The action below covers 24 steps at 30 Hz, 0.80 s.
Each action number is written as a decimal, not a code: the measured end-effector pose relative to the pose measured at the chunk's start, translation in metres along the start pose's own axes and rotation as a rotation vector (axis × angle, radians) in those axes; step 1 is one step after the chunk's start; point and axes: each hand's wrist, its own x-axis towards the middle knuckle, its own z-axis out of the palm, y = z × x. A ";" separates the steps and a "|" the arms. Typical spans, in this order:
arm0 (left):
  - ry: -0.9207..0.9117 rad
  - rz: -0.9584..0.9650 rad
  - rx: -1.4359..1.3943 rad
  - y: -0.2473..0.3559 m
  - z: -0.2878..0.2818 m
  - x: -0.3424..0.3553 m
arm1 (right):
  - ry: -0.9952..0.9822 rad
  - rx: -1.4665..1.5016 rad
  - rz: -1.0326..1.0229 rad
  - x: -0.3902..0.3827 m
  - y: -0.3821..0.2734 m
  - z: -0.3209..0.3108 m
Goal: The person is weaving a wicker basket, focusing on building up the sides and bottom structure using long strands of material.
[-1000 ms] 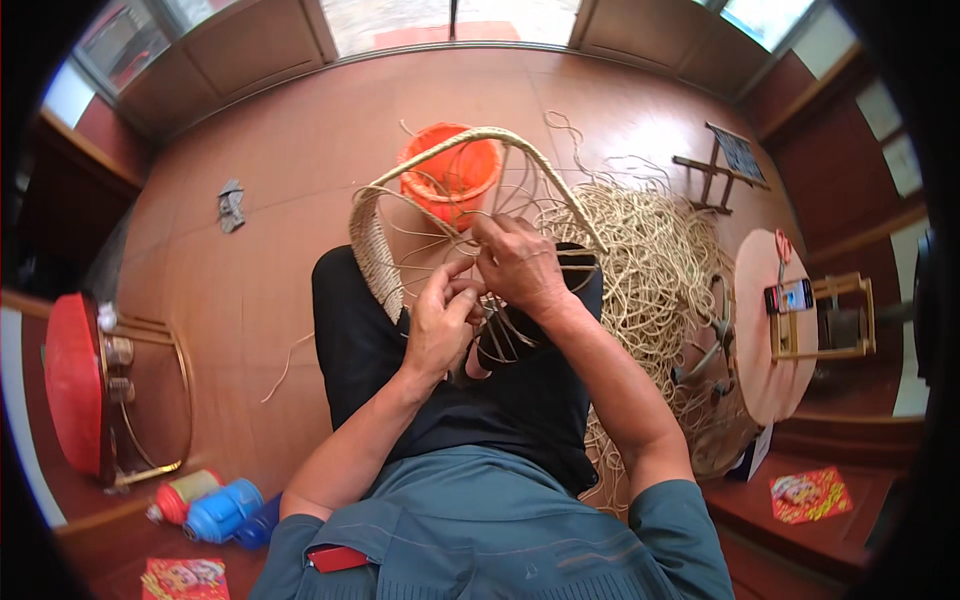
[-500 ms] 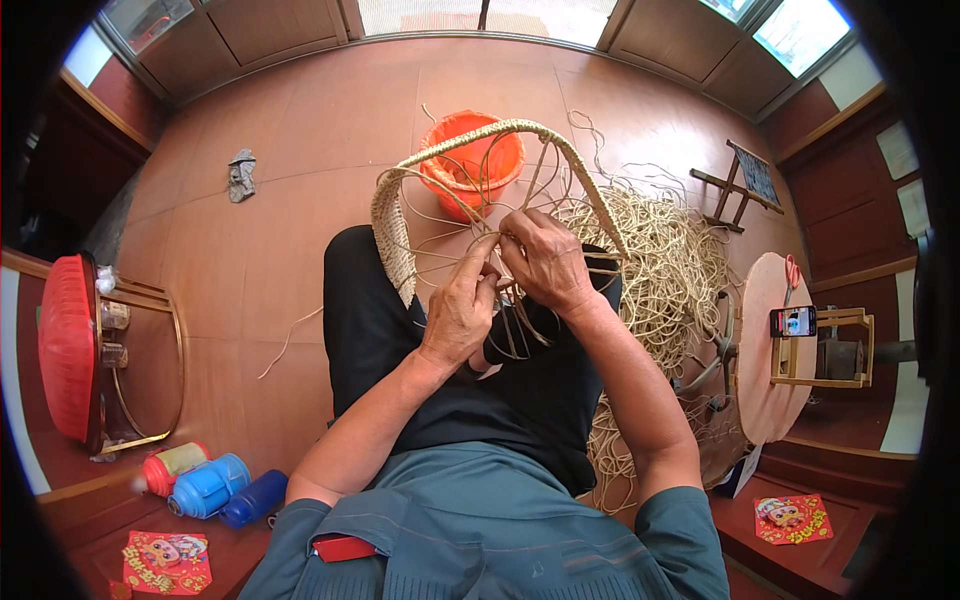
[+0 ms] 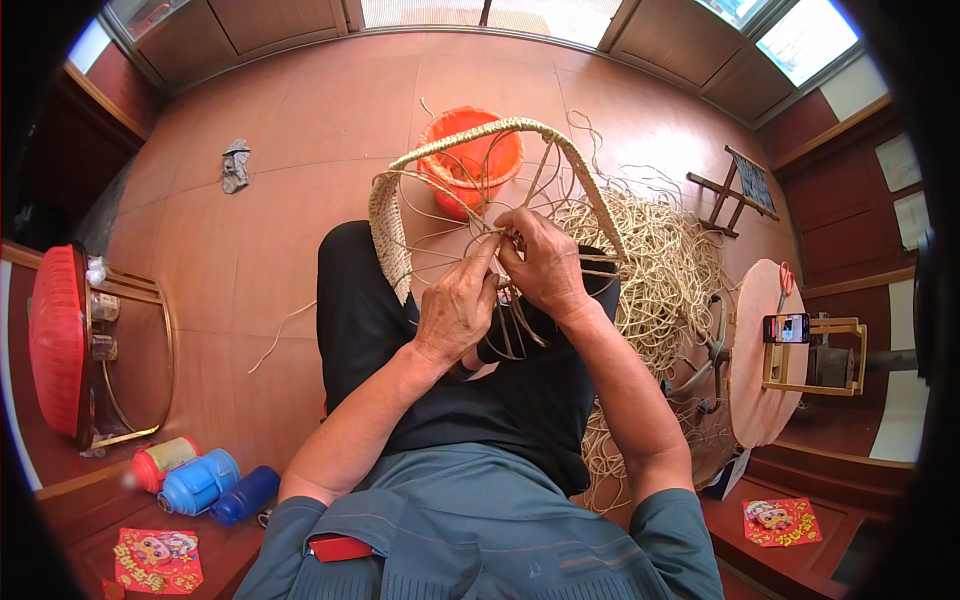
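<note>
A partly woven straw-coloured piece (image 3: pixel 390 240), with a tall braided arch and loose cords hanging inside it, rests over my black-trousered legs. My left hand (image 3: pixel 458 305) is closed on the cords near the middle of the piece, index finger angled up beside my right fingers. Just to the right and slightly higher, my right hand (image 3: pixel 540 265) pinches the cords where several strands meet. The fingertips of both hands are close together and partly hide the strands they grip. An orange bucket (image 3: pixel 459 205) stands on the floor just beyond the arch.
A large heap of cord (image 3: pixel 660 280) lies at my right beside a round wooden table (image 3: pixel 750 400) with scissors (image 3: pixel 787 282) and a phone on a stand (image 3: pixel 786 328). A folding stool (image 3: pixel 738 185) stands behind. Left are a red-covered stand (image 3: pixel 58 340), bottles (image 3: pixel 195 483) and a grey cloth (image 3: pixel 235 165).
Since a second ago both hands and the woven piece appear higher and further right in the view. My left index finger has stretched up toward my right fingertips; little differs from half a second ago.
</note>
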 end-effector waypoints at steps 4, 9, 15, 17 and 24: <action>0.142 0.192 0.305 -0.003 0.003 0.010 | -0.143 0.079 0.082 0.002 -0.002 -0.012; 0.107 0.207 0.515 -0.010 -0.003 0.007 | -0.213 0.114 0.019 0.003 0.006 -0.020; -0.195 -0.130 0.008 -0.001 -0.043 -0.061 | -0.051 -0.048 -0.151 -0.009 0.015 -0.007; -0.138 -0.056 0.015 0.002 -0.071 -0.084 | 0.056 -0.147 -0.242 -0.009 0.018 -0.001; -0.005 -0.388 0.668 -0.061 -0.247 -0.169 | 0.107 -0.110 -0.208 -0.011 0.022 0.005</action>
